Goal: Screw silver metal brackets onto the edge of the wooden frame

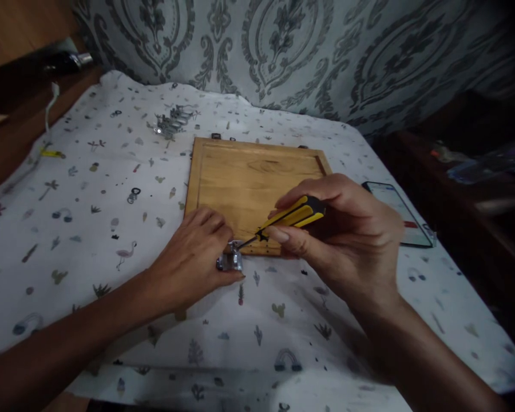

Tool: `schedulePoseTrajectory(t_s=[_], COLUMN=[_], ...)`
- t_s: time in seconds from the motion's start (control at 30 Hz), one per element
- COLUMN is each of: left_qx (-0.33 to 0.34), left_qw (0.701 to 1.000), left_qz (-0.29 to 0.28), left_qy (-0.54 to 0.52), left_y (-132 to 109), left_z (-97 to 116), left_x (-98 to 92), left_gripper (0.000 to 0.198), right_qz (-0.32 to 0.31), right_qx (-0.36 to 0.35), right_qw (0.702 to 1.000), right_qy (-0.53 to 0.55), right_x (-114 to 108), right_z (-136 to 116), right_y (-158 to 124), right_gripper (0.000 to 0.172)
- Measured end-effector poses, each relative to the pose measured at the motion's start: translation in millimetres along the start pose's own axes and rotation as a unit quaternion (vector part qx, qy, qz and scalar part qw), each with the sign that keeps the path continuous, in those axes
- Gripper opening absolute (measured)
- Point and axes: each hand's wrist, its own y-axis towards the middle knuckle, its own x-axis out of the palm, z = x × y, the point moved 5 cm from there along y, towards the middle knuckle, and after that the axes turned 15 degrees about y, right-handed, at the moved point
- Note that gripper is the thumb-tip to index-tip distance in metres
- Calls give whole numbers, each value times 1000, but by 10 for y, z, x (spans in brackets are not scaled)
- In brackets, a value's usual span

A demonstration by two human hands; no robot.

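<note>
A wooden panel (240, 177) with a raised frame lies flat on the patterned white cloth. At its near edge sits a small shiny metal hinge (230, 260). My left hand (197, 246) rests over the panel's near left corner, its fingers and thumb closed around the hinge. In my right hand (347, 240) is a yellow and black screwdriver (294, 216), gripped between thumb and fingers. The screwdriver's thin shaft slants down to the left, and its tip meets the hinge. Several small dark marks show along the panel's near edge, right of the tip.
Several metal hinges (174, 121) lie in a group behind the panel to the left. A phone (399, 214) with a lit screen lies on the right. A yellow object (52, 154) and a pale cord are at the far left. Patterned wallpaper rises behind the table.
</note>
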Motion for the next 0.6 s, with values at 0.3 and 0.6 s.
schedulePoseTrajectory(t_s=[0.3, 0.6], left_qx=[3, -3], left_qw=[1000, 1000], left_qz=[11, -10], left_qy=[14, 4], left_y=[5, 8], left_z=[10, 9], left_x=[-20, -9], left_gripper=[35, 34], right_qz=[-49, -6], right_qx=[38, -28], right_qw=[997, 999], right_qy=[53, 39], right_x=[-16, -2], right_z=[21, 31], right_y=[-27, -42], right_gripper=[19, 23])
